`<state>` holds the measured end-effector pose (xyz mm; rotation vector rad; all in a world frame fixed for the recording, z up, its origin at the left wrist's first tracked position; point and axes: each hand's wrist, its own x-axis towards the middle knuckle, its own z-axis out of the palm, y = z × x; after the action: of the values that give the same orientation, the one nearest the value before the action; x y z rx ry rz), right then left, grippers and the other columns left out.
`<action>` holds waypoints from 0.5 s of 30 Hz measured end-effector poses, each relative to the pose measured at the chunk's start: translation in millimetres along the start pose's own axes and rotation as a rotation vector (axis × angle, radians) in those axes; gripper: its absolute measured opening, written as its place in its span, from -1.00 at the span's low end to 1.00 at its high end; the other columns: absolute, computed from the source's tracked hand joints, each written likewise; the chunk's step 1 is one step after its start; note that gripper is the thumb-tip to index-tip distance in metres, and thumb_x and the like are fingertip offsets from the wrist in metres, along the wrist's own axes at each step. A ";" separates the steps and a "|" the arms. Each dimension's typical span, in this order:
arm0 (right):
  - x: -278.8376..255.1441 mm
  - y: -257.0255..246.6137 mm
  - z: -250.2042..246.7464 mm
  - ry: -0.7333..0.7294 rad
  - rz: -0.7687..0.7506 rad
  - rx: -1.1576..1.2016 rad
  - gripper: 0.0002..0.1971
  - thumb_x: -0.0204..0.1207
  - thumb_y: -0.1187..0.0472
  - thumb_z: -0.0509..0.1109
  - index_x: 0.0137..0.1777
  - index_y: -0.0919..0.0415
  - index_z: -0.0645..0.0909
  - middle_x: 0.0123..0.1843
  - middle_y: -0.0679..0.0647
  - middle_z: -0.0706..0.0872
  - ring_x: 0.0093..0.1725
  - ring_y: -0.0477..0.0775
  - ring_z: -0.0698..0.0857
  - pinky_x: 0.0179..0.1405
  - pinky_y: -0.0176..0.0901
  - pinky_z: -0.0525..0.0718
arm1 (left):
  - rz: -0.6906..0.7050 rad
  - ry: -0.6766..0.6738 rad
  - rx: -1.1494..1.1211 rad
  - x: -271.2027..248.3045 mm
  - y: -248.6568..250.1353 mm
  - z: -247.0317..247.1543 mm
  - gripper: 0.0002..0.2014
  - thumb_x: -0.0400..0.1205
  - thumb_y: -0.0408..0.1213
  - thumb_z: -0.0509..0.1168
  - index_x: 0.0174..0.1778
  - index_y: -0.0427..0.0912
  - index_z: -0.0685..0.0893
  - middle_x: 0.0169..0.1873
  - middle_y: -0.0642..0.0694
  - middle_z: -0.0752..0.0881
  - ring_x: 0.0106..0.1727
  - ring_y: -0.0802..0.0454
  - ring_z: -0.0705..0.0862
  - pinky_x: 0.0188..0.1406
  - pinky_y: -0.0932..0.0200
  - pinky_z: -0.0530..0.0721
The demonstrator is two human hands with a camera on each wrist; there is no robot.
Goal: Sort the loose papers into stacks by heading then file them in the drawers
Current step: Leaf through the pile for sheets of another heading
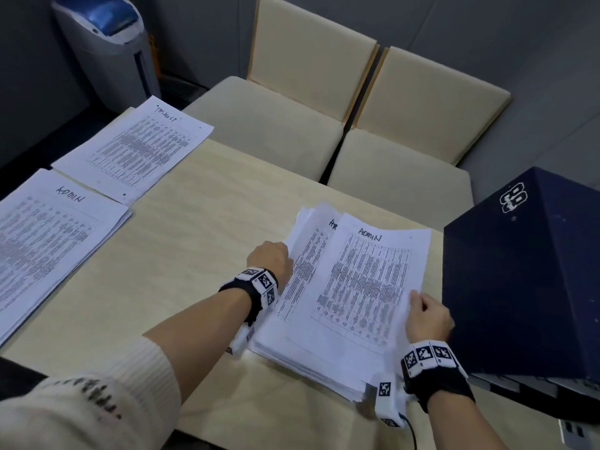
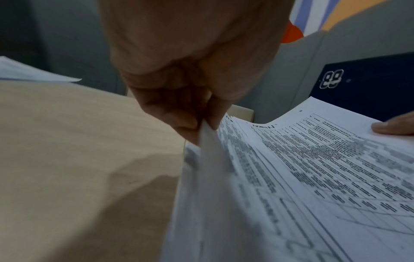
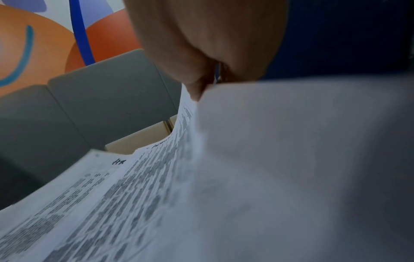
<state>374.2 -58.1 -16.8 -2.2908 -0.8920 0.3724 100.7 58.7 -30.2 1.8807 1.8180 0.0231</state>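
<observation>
Tabletop (image 1: 201, 254): three paper stacks (image 1: 48, 248); left hand (image 1: 271, 258), right hand (image 1: 428, 316) pinch sheets (image 1: 373, 280).

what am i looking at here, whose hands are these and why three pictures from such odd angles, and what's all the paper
There is no machine here: a person works with bare hands, wearing one camera on the head and one on each wrist. The wide picture is the head view. The two close, blurry ones look along each hand at its fingers.

On the table lie an ADMIN stack, a second stack whose heading I cannot read, and a loose pile beside a dark blue box.

The left hand pinches sheet edges at the pile's left side. The right hand pinches the right edge of the top sheet, also headed ADMIN.
</observation>
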 end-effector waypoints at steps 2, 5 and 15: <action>-5.8 -1.4 3.8 -0.048 -0.005 0.010 -0.71 0.66 0.25 0.32 -0.32 0.28 0.52 -0.44 0.11 0.55 -0.27 0.25 0.55 -0.24 -0.11 0.40 | 0.028 -0.006 0.060 -1.6 -1.4 -6.0 -0.62 0.68 -0.16 0.14 -0.47 -0.15 0.35 -0.48 -0.03 0.44 -0.51 0.03 0.39 -0.50 0.23 0.36; -14.8 -3.6 9.2 -0.054 -0.017 0.047 -0.78 0.69 0.28 0.26 -0.19 0.34 0.55 -0.38 0.12 0.57 -0.22 0.26 0.57 -0.23 -0.09 0.41 | 0.069 -0.029 0.040 -2.8 -1.3 -11.1 -0.63 0.65 -0.19 0.15 -0.49 -0.15 0.31 -0.53 -0.03 0.39 -0.53 0.02 0.32 -0.54 0.25 0.28; -3.7 25.0 -8.3 0.043 0.158 0.260 -0.86 0.64 0.31 0.32 0.10 0.28 0.68 -0.13 0.16 0.75 -0.12 0.21 0.70 0.02 0.02 0.66 | 0.140 0.180 -0.073 -16.3 28.3 6.2 -0.73 0.64 -0.32 0.24 0.24 -0.27 0.46 0.15 -0.17 0.57 0.08 -0.16 0.58 0.07 -0.03 0.60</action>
<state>388.0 -78.6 -26.9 -2.1238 -0.6038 0.4771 127.6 42.2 -19.6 2.0056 1.7701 0.3131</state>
